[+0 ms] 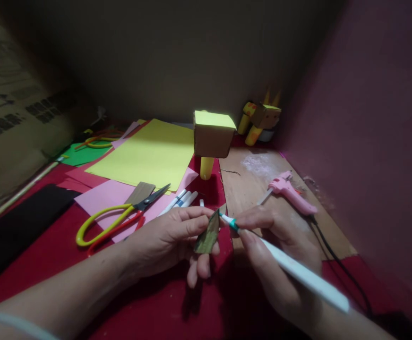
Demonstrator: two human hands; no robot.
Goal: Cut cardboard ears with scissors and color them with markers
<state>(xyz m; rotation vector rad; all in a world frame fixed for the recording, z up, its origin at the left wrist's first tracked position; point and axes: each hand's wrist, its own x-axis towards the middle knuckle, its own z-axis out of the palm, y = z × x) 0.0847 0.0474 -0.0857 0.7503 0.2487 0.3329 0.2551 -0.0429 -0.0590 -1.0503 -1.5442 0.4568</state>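
My left hand [188, 231] pinches a small pointed piece of cardboard [208, 236], its face coloured dull green. In my right hand [280, 241] is a white marker [298, 269] with a green band, its tip at the upper edge of the piece. Just beyond my hands, a cardboard box shape [213, 137] with a yellow paper top stands on a yellow tube leg [206, 167]. Scissors [121, 219] with yellow and red handles lie left of my left hand, blades slightly apart. Several white markers [183, 199] lie behind that hand.
Yellow paper sheets [145, 151] and pink paper [99, 198] cover the left of the red tabletop. A pink glue gun [293, 191] with a black cord rests on a wooden board [241, 189] at right. A cardboard animal figure [262, 115] stands at the back right.
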